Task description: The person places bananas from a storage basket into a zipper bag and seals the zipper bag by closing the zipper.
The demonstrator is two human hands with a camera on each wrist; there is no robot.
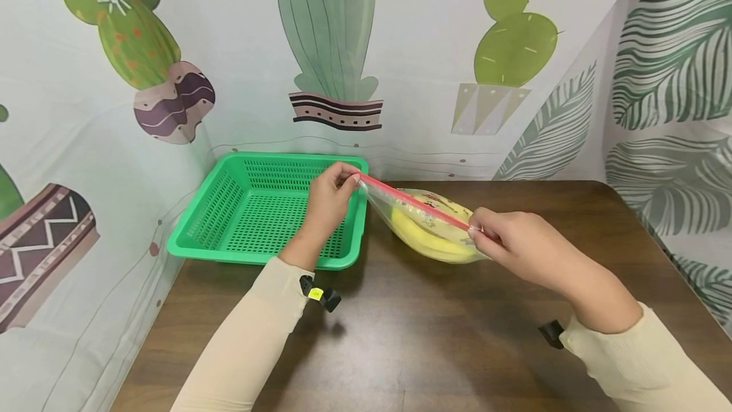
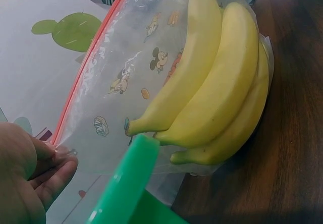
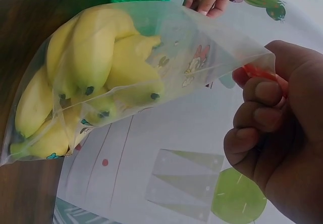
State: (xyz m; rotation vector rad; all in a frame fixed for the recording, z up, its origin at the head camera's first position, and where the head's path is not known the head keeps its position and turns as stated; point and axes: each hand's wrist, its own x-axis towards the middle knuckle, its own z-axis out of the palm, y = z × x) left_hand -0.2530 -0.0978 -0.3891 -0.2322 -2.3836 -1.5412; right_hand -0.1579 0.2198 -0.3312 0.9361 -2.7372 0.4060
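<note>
A clear zip bag (image 1: pixel 382 203) with a red zip strip and cartoon prints holds several yellow bananas (image 2: pixel 222 82). In the head view my left hand (image 1: pixel 332 192) pinches the bag's far left top corner, over the right rim of the basket. The opposite top corner is pinched by my right hand (image 1: pixel 515 243), whose fingers are curled in the right wrist view. Between the two hands the red strip (image 1: pixel 414 201) runs taut and slants down to the right. The bananas (image 3: pixel 93 57) hang low in the bag, close to the tabletop.
A green plastic basket (image 1: pixel 265 221) with slotted walls stands on the left of the brown wooden table (image 1: pixel 400 336). Behind the table hangs a white cloth (image 1: pixel 423 49) printed with cacti and leaves. A small black device is strapped at each wrist.
</note>
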